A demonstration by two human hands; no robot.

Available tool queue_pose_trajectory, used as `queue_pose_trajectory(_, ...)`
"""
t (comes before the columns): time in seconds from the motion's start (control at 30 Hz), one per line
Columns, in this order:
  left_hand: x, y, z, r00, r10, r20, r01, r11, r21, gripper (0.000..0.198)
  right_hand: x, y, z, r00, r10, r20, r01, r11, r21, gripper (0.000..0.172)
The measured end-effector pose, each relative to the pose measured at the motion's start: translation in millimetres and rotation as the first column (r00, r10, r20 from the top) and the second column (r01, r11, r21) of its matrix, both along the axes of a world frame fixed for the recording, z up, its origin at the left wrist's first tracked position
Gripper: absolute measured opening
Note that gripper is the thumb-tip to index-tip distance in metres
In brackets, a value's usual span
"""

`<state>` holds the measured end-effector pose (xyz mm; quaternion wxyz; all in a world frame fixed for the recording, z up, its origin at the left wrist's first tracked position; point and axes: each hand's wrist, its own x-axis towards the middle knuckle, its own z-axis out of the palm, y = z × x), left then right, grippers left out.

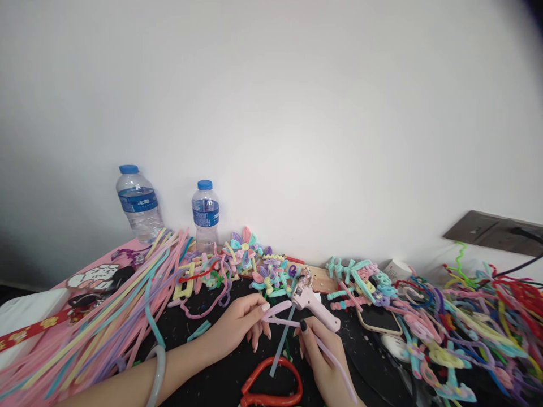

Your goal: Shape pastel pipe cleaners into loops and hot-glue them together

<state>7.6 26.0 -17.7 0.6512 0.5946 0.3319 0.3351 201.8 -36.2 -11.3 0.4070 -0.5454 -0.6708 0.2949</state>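
A light purple fuzzy stem (283, 321) stretches between both hands, bent into a narrow loop near the left one. My left hand (246, 322) pinches the looped part between thumb and fingers. Closed on the stem's straight part is my right hand (321, 356), and the stem's free end runs down over it. Behind the hands lies a pale pink glue gun (313, 308), its clear glue stick (280, 345) pointing toward the front, beneath the stem. Red-handled scissors (297, 373) rest on the black mat (220, 376) between the wrists.
Loose pastel stems (139, 305) cover the left side. Two water bottles (138, 203) stand by the wall. Twisted stem shapes (244, 254) line the back. At the right are a phone (379, 320), a white mouse (395, 346) and a tangled heap of stems (458, 339).
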Motion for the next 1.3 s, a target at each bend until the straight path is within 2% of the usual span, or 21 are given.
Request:
queue_pose_trajectory(0.27, -2.6, -2.7, 7.0, 0.999, -0.005, 0.050, 0.006, 0.999, -0.033, 0.038, 1.0, 1.3, -2.1, 1.000, -0.016, 0.012, 0.016, 1.000, 0.000, 0.037)
queue_pose_trajectory(0.57, -0.1, 0.0, 1.1, 0.998, 0.059, 0.025, -0.058, 0.998, -0.035, 0.033, 0.2, 0.6, -0.4, 1.000, -0.012, 0.026, 0.012, 1.000, 0.011, 0.036)
queue_pose_trajectory(0.73, -0.9, 0.9, 1.0, 0.997, 0.075, -0.001, -0.075, 0.997, -0.029, 0.042, 0.3, -0.1, 1.3, 0.999, -0.015, 0.037, 0.015, 1.000, -0.002, 0.038)
queue_pose_trajectory(1.0, -1.9, 1.8, -4.8, 0.997, 0.056, 0.054, -0.054, 0.998, -0.044, 0.055, 0.9, 0.9, -2.2, 0.999, -0.009, 0.034, 0.009, 1.000, 0.015, 0.038)
queue_pose_trajectory(1.17, 0.5, -2.4, -1.4, 1.000, 0.012, -0.017, -0.011, 0.999, 0.046, 0.034, 0.8, 0.6, -1.6, 1.000, 0.005, 0.031, -0.005, 1.000, 0.014, 0.038)
queue_pose_trajectory(1.3, 1.1, -2.7, 0.6, 0.999, 0.023, -0.048, -0.020, 0.998, 0.060, 0.032, 0.6, 1.1, -1.7, 0.999, 0.005, 0.032, -0.005, 1.000, 0.003, 0.038)
